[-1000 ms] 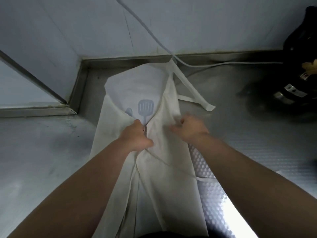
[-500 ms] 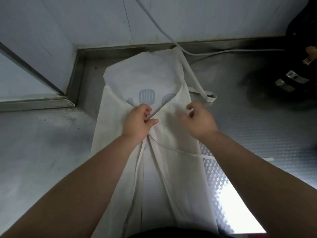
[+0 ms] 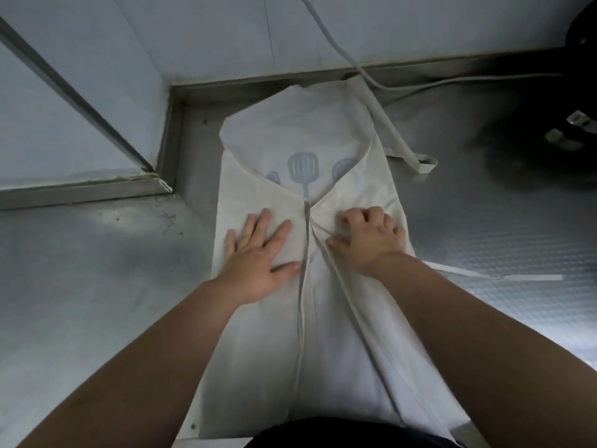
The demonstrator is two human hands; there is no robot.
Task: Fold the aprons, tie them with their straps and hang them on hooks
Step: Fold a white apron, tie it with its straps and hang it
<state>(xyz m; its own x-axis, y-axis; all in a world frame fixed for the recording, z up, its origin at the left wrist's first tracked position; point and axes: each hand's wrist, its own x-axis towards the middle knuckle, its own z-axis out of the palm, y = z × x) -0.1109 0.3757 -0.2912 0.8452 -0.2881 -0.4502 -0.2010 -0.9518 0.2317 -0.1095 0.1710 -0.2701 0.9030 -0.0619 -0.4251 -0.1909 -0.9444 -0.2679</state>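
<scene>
and here we are: the apron (image 3: 290,130) lies lengthways on the steel counter (image 3: 97,286), bib end away from the person, and the blue spatula print (image 3: 303,169) is our marker. both side flaps are folded in and meet in a line running straight down from the print toward the person. just below and left of the print the left hand (image 3: 255,257) lies flat, fingers straight and spread, pressing the left flap down. just below and right of it the right hand (image 3: 368,237) sits knuckles up, fingers curled onto the right flap; whether it truly pinches cloth or only presses, i cannot tell. up and right of the print the neck strap (image 3: 420,163) trails loose on the steel, and lower right a waist tie (image 3: 529,277) stretches away. now, this looks like thin, light, floppy cloth. it should keep a crease only while pressed and may slide on that smooth metal, so i'd take it by the folded long edges or the near end, both hands, ties kept free for the knot. against half a second ago: the left hand was pinching the flap edge at the centre and now it's flattened out, and the flaps have closed up beneath the print, with the spatula's handle now showing.
</scene>
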